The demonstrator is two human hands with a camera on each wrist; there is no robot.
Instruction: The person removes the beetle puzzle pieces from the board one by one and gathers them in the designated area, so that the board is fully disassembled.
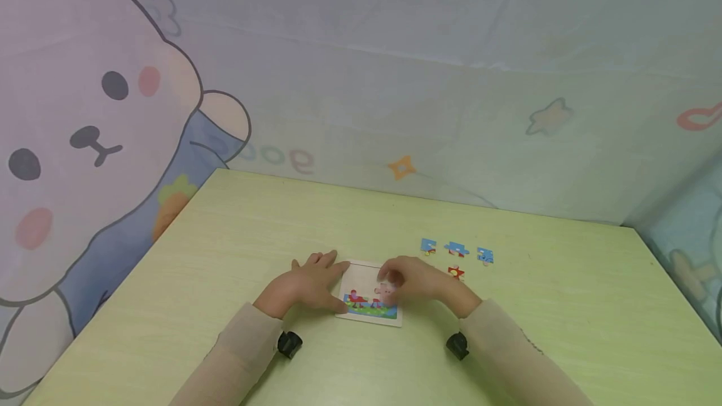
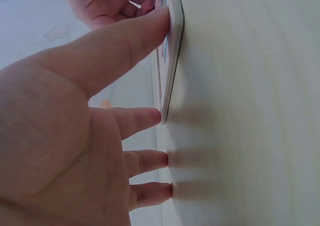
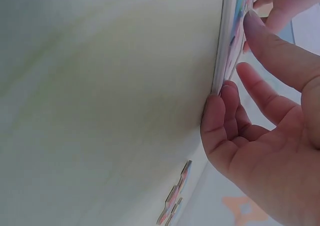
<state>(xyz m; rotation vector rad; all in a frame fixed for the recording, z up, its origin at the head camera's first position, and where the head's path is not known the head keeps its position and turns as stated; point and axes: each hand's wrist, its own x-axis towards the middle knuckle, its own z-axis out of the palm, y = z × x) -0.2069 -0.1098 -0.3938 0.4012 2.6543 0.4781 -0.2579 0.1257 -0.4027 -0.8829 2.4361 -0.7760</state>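
A small wooden puzzle board [image 1: 361,274] with a pale frame lies on the table, its lower part filled with colourful pieces. My left hand [image 1: 313,284] rests along its left side, fingers spread and straight. In the left wrist view the thumb [image 2: 145,30] presses the board's edge and the forefinger touches a corner. Over the board's right part, my right hand [image 1: 414,281] has thumb and forefinger bent at a pink puzzle piece [image 1: 385,291], partly hidden by them. The other fingers [image 3: 215,118] of this hand curl against the board's edge.
Several loose puzzle pieces [image 1: 456,249] lie behind and to the right of the board, a red one [image 1: 455,272] nearest the right hand. The pale table [image 1: 293,205] ends at a printed cloth backdrop [image 1: 395,67]. Black wrist bands [image 1: 289,344] show below both wrists.
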